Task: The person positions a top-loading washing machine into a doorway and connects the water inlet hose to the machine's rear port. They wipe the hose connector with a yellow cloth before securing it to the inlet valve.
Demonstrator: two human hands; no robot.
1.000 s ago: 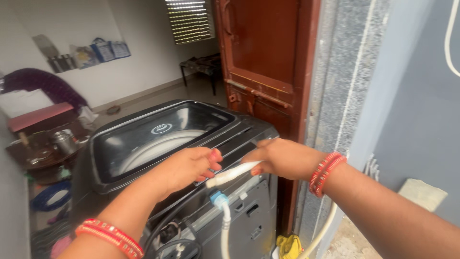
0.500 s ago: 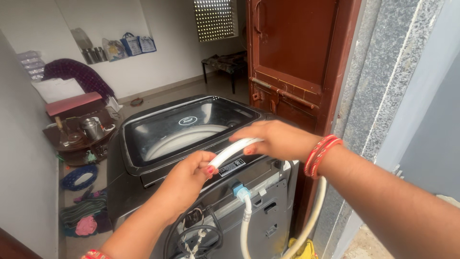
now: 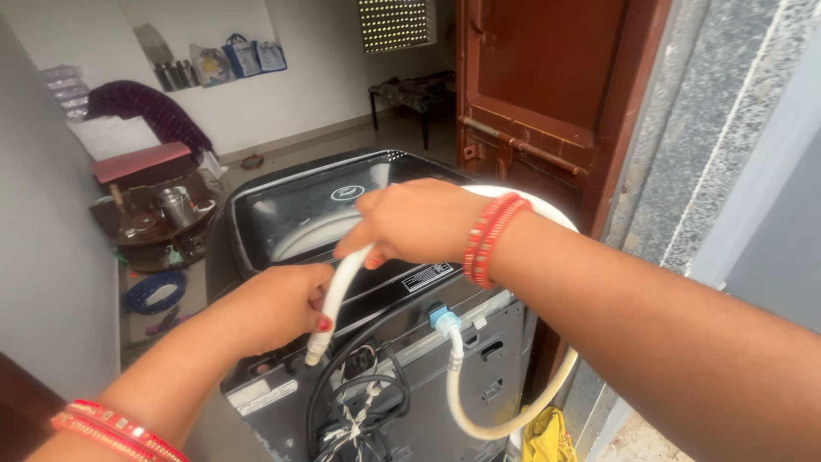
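Left hand: your left hand [image 3: 278, 308] is clenched around the lower stretch of the white hose [image 3: 335, 291], just above its free end, which points down at the back of the washing machine [image 3: 282, 385].
Right hand: your right hand [image 3: 415, 222] grasps the same hose higher up, fingers curled over it above the machine's rear panel.
Hose: it runs up from your left hand to your right, passes behind your right wrist, loops down along the right side of the machine and comes back up to a blue connector [image 3: 442, 318] on the rear panel.
Washing machine: dark grey, top-loading, its glass lid [image 3: 299, 210] shut; you stand behind it, and black cables [image 3: 359, 402] hang bundled low on its back.
Bangles: red bangles [image 3: 489, 235] sit on your right wrist, and more red bangles [image 3: 111, 432] on your left forearm.
Door: a brown door [image 3: 547, 94] stands just to the right of the machine, next to a grey stone wall [image 3: 684, 145].
Floor: a yellow cloth [image 3: 547, 436] lies low beside the hose loop.
Room behind: a low table with metal pots [image 3: 162, 214] stands to the left, well apart from the machine, and bags [image 3: 244, 60] hang on the far wall.
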